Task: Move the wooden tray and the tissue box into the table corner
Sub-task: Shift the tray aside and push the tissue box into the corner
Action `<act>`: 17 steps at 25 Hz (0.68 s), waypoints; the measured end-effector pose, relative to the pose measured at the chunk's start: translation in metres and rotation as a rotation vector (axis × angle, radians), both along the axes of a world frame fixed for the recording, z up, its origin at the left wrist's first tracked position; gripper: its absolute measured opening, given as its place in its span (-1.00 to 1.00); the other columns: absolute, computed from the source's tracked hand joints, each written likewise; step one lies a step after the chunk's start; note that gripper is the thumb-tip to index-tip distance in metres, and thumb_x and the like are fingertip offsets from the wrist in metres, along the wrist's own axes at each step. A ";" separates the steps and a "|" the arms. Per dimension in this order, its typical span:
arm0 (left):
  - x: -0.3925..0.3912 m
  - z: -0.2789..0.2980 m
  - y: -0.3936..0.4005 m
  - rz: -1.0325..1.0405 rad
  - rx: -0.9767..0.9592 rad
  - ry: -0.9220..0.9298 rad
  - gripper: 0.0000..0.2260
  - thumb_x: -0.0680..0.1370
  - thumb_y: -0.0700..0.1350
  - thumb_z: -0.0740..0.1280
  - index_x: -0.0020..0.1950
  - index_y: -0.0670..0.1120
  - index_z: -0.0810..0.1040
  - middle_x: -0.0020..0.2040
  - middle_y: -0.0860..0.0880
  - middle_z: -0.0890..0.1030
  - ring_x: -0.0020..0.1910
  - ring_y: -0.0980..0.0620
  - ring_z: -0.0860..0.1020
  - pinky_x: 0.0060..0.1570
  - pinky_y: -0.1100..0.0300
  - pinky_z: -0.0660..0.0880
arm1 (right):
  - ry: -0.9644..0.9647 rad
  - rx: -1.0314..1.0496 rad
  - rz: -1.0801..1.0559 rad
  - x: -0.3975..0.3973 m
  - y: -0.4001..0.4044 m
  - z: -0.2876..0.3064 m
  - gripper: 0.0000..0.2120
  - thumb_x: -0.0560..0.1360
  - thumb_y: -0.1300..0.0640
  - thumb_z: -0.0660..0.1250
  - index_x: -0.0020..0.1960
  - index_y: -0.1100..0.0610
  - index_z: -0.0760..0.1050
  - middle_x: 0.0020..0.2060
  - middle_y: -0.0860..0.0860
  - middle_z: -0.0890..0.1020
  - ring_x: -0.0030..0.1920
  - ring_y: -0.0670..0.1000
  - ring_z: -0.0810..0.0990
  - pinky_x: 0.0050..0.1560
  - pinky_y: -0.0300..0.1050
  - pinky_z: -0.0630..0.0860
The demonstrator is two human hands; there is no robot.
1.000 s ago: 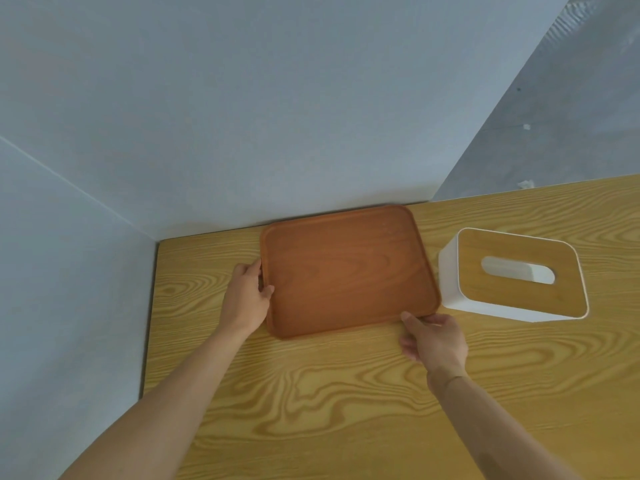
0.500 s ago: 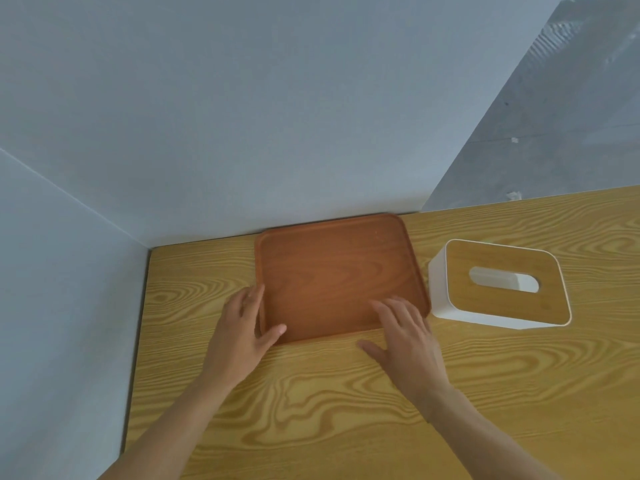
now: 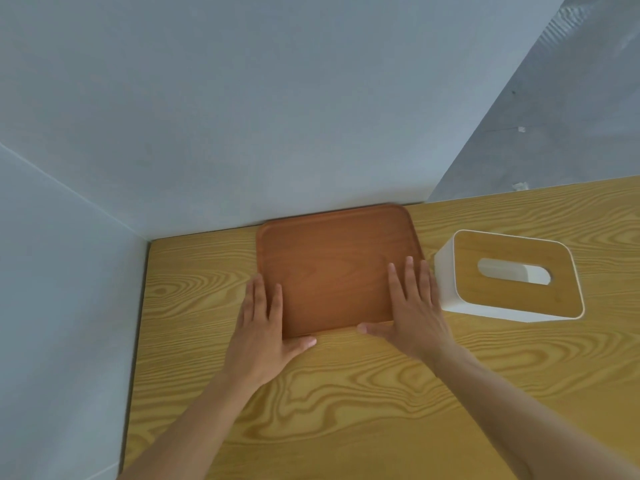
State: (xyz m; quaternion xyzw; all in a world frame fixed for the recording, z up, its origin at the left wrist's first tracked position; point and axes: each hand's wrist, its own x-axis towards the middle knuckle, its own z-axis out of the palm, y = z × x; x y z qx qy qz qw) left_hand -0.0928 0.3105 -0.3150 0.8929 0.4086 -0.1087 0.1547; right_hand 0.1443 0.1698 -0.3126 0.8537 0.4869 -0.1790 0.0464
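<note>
**Tray against the back wall, corner gap still open**

Your left hand (image 3: 261, 336) lies flat and spread on the near left corner of the wooden tray (image 3: 337, 268), fingers over its left rim and thumb along its near edge. Your right hand (image 3: 414, 315) is likewise flat and open on the tray's near right corner, thumb stretched along the near edge. Neither grip closes on anything; both palms simply press down.

The tray's far edge sits against the back wall (image 3: 277, 116). To the tray's left, a strip of bare counter (image 3: 201, 271) separates it from the side wall (image 3: 52, 289), so it is not yet in the corner. By my reading, a leftward slide is what remains for it.

The tissue box (image 3: 512, 277) stands just right of the tray, close to your right fingertips, upright with its slot facing up, untouched. It looks like the step still to come, following the tray.
</note>
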 end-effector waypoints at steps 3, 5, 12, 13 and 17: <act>0.003 0.002 0.000 0.059 -0.045 -0.071 0.09 0.35 0.56 0.07 0.55 -0.11 -0.31 0.58 -0.20 -0.29 0.55 -0.10 -0.31 0.47 0.04 -0.16 | 0.060 0.007 -0.079 0.002 -0.002 0.003 0.32 0.19 -0.68 -0.06 0.54 0.24 -0.40 0.54 0.33 -0.31 0.53 0.24 -0.41 0.53 0.15 -0.32; 0.005 0.004 0.001 0.079 -0.063 -0.092 0.11 0.34 0.55 0.11 0.57 -0.12 -0.28 0.59 -0.18 -0.28 0.56 -0.08 -0.28 0.49 0.04 -0.13 | 0.078 0.024 -0.093 0.003 -0.004 0.005 0.34 0.17 -0.68 -0.06 0.54 0.27 -0.39 0.54 0.33 -0.30 0.54 0.23 -0.38 0.53 0.13 -0.29; 0.014 0.006 -0.001 0.086 -0.091 -0.170 0.10 0.34 0.49 0.23 0.59 -0.12 -0.18 0.60 -0.13 -0.25 0.56 -0.02 -0.28 0.49 0.10 -0.14 | 0.091 0.034 -0.124 0.013 -0.012 0.006 0.34 0.19 -0.67 -0.03 0.53 0.28 -0.40 0.55 0.28 -0.30 0.54 0.16 -0.38 0.50 0.02 -0.35; 0.016 0.006 -0.001 0.080 -0.089 -0.174 0.09 0.35 0.49 0.23 0.59 -0.12 -0.17 0.60 -0.14 -0.24 0.56 -0.03 -0.27 0.49 0.10 -0.13 | 0.091 0.027 -0.129 0.014 -0.013 0.007 0.34 0.19 -0.67 -0.03 0.53 0.28 -0.40 0.55 0.27 -0.31 0.54 0.16 -0.38 0.49 0.01 -0.35; 0.026 0.006 -0.004 0.072 -0.074 -0.166 0.08 0.35 0.50 0.21 0.59 -0.11 -0.17 0.61 -0.15 -0.23 0.57 -0.05 -0.25 0.49 0.08 -0.12 | 0.097 0.023 -0.156 0.022 -0.015 0.011 0.35 0.18 -0.65 0.02 0.53 0.28 -0.38 0.56 0.27 -0.28 0.56 0.16 -0.34 0.51 0.01 -0.31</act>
